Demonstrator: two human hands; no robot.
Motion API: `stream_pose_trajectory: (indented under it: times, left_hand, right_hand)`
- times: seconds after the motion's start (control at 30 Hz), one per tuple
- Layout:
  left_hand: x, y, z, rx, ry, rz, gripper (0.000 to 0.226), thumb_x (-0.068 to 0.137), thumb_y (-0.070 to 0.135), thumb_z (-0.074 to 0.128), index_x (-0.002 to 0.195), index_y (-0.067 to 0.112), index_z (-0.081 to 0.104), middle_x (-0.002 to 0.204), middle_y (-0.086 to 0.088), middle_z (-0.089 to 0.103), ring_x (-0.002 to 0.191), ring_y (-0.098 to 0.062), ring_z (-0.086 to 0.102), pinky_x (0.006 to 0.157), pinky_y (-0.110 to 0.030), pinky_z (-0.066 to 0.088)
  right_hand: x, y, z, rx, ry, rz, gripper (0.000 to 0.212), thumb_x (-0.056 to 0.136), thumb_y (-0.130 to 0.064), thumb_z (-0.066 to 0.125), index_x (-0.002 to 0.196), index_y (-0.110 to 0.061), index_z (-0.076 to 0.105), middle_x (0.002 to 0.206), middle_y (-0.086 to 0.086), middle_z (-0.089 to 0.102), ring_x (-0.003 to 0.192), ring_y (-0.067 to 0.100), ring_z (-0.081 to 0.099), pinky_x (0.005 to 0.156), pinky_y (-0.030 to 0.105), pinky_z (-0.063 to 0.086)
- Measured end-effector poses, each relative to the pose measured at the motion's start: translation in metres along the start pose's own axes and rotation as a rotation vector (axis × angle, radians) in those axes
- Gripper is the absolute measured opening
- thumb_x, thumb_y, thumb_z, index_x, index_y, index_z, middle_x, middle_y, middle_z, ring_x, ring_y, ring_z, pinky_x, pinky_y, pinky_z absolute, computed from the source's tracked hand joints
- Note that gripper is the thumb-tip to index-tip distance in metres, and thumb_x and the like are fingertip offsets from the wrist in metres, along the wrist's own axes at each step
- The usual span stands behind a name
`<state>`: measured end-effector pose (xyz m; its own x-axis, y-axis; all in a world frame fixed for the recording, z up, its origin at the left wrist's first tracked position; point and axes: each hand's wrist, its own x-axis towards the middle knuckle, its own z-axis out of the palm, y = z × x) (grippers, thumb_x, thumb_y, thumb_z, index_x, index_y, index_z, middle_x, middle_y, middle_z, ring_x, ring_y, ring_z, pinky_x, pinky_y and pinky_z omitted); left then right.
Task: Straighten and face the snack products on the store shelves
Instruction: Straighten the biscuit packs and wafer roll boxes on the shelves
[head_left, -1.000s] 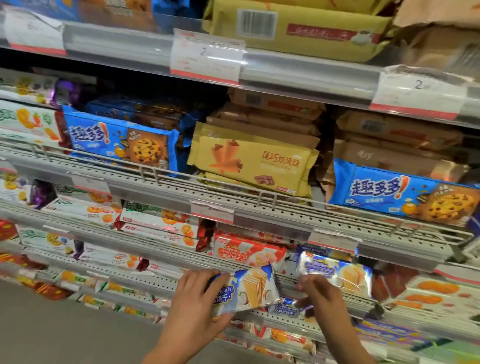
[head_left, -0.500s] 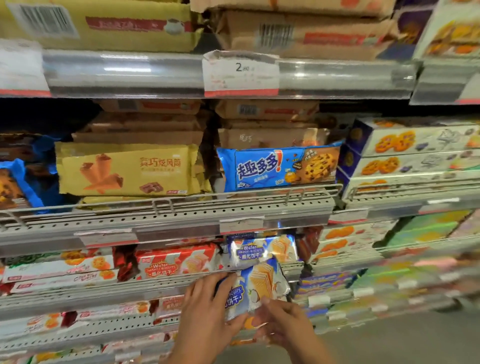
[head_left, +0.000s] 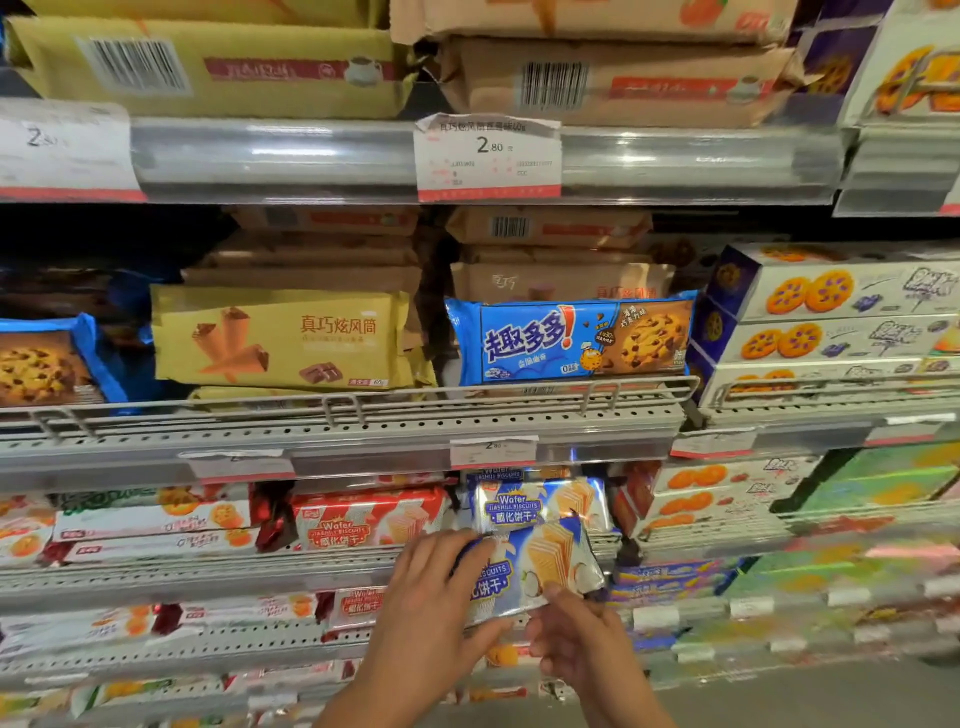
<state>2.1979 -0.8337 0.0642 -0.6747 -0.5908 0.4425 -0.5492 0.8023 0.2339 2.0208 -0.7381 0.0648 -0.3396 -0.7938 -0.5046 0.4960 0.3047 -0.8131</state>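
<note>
While both hands grip it, the blue wafer biscuit pack (head_left: 540, 569) sits tilted, its right end raised, at about six o'clock in the view, before the wafer shelf (head_left: 208, 577). The left hand (head_left: 431, 597) curls fingers over its left end; the right hand (head_left: 576, 631) pinches its lower edge. A matching blue wafer pack (head_left: 535, 504) stands at twelve o'clock of it, a red wafer pack (head_left: 363, 522) at ten.

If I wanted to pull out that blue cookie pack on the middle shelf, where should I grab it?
Probably by its top edge, reaching over from the front. The blue cookie pack stands on its long edge, face out, behind the wire rail, which covers its bottom edge. A yellow pack and boxes sit close beside its ends, so the top looks freest.
</note>
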Motion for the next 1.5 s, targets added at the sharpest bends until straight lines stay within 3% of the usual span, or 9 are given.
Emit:
stream_pose_trajectory:
  times: [0.27,0.4,0.57,0.87,0.97,1.1,1.23,1.33,1.5]
  left_hand:
    - [0.001,-0.006,-0.057,0.107,0.319,-0.042,0.061,0.089,0.037,0.062,0.145,0.015,0.05,0.158,-0.009,0.039,0.146,-0.033,0.036,0.117,-0.055,0.031]
    - [0.008,-0.023,-0.067,0.272,0.221,-0.259,0.08,0.09,0.048,0.05,0.158,0.01,0.029,0.168,-0.012,0.015,0.154,-0.039,0.012,0.12,-0.062,0.017]
    - [0.009,-0.04,-0.06,0.346,0.108,-0.305,0.078,0.1,0.058,0.018,0.161,0.009,0.016,0.169,-0.011,0.008,0.154,-0.04,0.009,0.117,-0.065,0.02]
    - [0.008,-0.036,-0.069,0.394,0.091,-0.32,0.082,0.09,0.046,0.042,0.161,0.011,0.019,0.17,-0.008,0.008,0.155,-0.037,0.01,0.116,-0.062,0.025]
    - [0.007,-0.036,-0.071,0.376,0.089,-0.322,0.081,0.09,0.044,0.043,0.161,0.012,0.02,0.17,-0.007,0.009,0.155,-0.037,0.011,0.115,-0.063,0.028]
    - [0.007,-0.035,-0.073,0.373,0.083,-0.324,0.082,0.089,0.043,0.046,0.161,0.013,0.018,0.17,-0.007,0.007,0.155,-0.037,0.01,0.115,-0.063,0.029]
    - [0.008,-0.035,-0.07,0.37,0.085,-0.315,0.085,0.087,0.043,0.048,0.16,0.011,0.02,0.17,-0.009,0.008,0.155,-0.038,0.01,0.116,-0.061,0.025]
    - [0.007,-0.036,-0.068,0.368,0.097,-0.301,0.085,0.086,0.043,0.047,0.16,0.01,0.022,0.169,-0.01,0.009,0.154,-0.039,0.011,0.116,-0.061,0.024]
    - [0.008,-0.036,-0.067,0.362,0.13,-0.299,0.081,0.088,0.043,0.044,0.159,0.009,0.024,0.169,-0.01,0.01,0.154,-0.04,0.011,0.116,-0.063,0.026]
  right_hand:
    - [0.026,-0.03,-0.003,0.039,0.126,-0.118,0.034,0.091,-0.03,0.067,0.062,-0.014,0.061,0.071,0.016,0.064,0.056,0.023,0.055,0.056,0.029,0.041]
    - [0.05,-0.059,0.005,0.063,0.133,-0.137,0.042,0.093,-0.033,0.065,0.055,-0.018,0.052,0.065,0.013,0.061,0.055,0.022,0.054,0.057,0.03,0.039]
    - [0.086,-0.08,0.016,0.061,0.174,-0.116,0.039,0.097,-0.024,0.058,0.061,-0.012,0.055,0.053,0.008,0.057,0.044,0.018,0.052,0.044,0.021,0.039]
    - [0.116,-0.092,0.012,-0.13,0.194,0.023,0.035,0.104,-0.015,0.047,0.092,0.013,0.065,0.058,0.016,0.061,0.036,0.018,0.051,0.035,0.02,0.039]
    - [0.103,-0.086,0.012,-0.226,0.183,-0.031,0.039,0.096,-0.024,0.058,0.059,-0.011,0.063,0.054,0.008,0.053,0.039,0.016,0.044,0.044,0.022,0.035]
    - [0.049,-0.082,0.021,-0.711,0.144,-0.468,0.021,0.081,-0.029,0.063,0.061,-0.022,0.066,0.057,0.0,0.067,0.052,0.018,0.06,0.058,0.041,0.051]
    - [-0.015,-0.107,0.048,-0.972,0.159,-1.119,0.018,0.094,-0.029,0.058,0.078,-0.032,0.067,0.069,-0.016,0.064,0.063,0.005,0.06,0.058,0.026,0.05]
    - [-0.029,-0.147,0.059,-1.08,0.364,-1.554,0.016,0.091,-0.021,0.06,0.097,-0.014,0.074,0.095,-0.005,0.07,0.086,0.013,0.065,0.077,0.025,0.052]
    - [-0.024,-0.204,0.063,-1.38,0.536,-1.519,0.05,0.09,-0.024,0.063,0.136,-0.005,0.057,0.14,0.019,0.053,0.131,0.04,0.045,0.109,0.053,0.038]
